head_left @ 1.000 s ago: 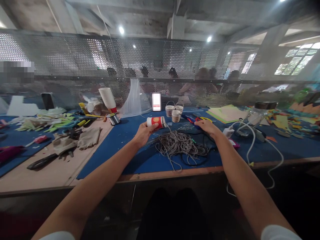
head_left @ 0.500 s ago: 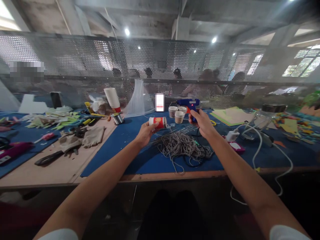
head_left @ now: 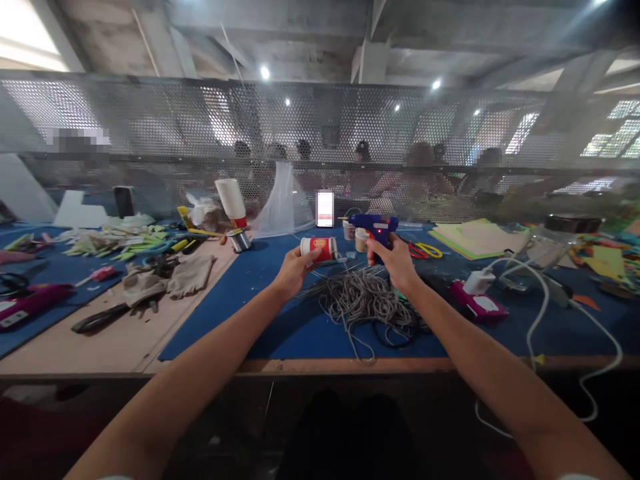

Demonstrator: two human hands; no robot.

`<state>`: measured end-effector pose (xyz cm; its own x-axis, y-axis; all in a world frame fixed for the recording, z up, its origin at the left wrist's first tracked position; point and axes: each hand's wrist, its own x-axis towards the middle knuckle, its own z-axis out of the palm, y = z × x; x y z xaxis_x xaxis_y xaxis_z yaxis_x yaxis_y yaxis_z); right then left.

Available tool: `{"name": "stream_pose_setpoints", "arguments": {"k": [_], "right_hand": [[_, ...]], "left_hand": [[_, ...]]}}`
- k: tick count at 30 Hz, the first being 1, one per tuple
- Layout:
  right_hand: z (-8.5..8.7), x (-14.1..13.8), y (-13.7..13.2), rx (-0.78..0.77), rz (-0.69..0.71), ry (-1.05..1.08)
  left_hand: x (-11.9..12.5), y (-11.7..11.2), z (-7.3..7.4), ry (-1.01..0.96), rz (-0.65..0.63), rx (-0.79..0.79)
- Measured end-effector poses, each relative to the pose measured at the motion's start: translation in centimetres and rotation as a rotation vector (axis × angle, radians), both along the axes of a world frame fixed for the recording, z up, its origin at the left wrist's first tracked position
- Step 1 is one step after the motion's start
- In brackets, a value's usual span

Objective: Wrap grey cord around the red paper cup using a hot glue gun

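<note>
My left hand [head_left: 294, 270] is closed round a red and white paper cup [head_left: 320, 249], which lies on its side in the grip above the blue mat [head_left: 240, 293]. In my right hand [head_left: 395, 260] is a blue glue gun [head_left: 373, 221] with a small red light, its nozzle pointing left, above and to the right of the cup. Two small paper cups [head_left: 361, 240] stand behind the glue gun, partly hidden by it. Below both hands lies a tangled heap of grey cord [head_left: 367, 303].
Stacked paper cups [head_left: 231, 199] lean above a metal can [head_left: 240, 241] at the left. Gloves [head_left: 193, 275] lie further left. To the right are scissors [head_left: 429, 251], coloured paper [head_left: 480, 237], a purple power strip [head_left: 477, 303] and loose white cables. A perforated screen [head_left: 320, 127] closes the back.
The glue gun has moved left and down, nearer the held cup, and now covers part of the small cups. The scissors show more fully. The whole view has shifted slightly.
</note>
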<state>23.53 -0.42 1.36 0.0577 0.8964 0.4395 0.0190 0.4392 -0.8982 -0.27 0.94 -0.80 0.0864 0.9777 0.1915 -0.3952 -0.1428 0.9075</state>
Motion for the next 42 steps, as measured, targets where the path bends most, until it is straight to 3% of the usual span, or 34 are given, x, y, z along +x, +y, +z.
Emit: {"name": "stream_pose_setpoints", "arguments": {"k": [3, 10, 16, 24, 42], "right_hand": [[0.1, 0.0, -0.4, 0.007, -0.045, -0.093], [-0.3, -0.5, -0.8, -0.002, 0.086, -0.202], [-0.9, -0.5, -1.1, 0.007, -0.028, -0.330], [-2.6, -0.3, -0.2, 0.313, -0.188, -0.627], [-2.7, -0.1, -0.1, 0.312, -0.250, -0.741]], "left_hand": [[-0.2, 0.1, -0.1, 0.007, 0.021, 0.000], [-0.5, 0.6, -0.2, 0.005, 0.056, 0.000], [-0.5, 0.8, -0.2, -0.020, 0.062, 0.012], [-0.2, 0.3, 0.5, -0.012, 0.093, 0.035], [-0.1, 0.2, 0.3, 0.019, 0.099, 0.074]]}}
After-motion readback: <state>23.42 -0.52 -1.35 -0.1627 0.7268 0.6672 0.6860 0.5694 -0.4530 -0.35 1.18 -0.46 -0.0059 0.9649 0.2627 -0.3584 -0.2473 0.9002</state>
